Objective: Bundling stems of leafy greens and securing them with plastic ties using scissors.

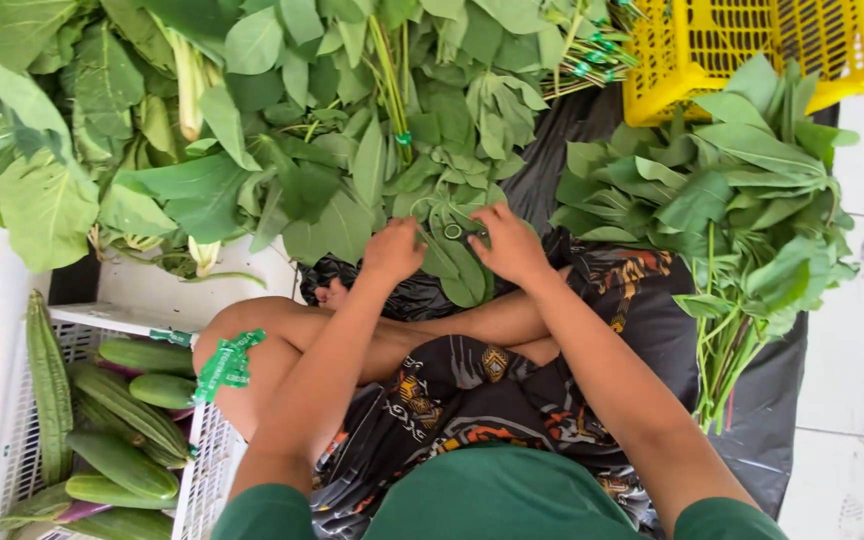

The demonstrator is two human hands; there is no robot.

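My left hand [392,250] and my right hand [508,243] meet in front of my crossed legs, both closed on the same small bunch of green leafy stems [457,262]. Between the two hands a loop of green tape [452,231] sits on the bunch. The fingertips are hidden among the leaves. A strip of green tape pieces [225,364] is stuck on my left knee.
A big heap of loose greens [252,120] lies ahead and to the left. Tied bunches [742,200] rest on black plastic sheet [782,390] at right. A yellow crate [742,45] stands at top right. A white crate [202,460] holds cucumbers [122,462] and a ridged gourd [49,385].
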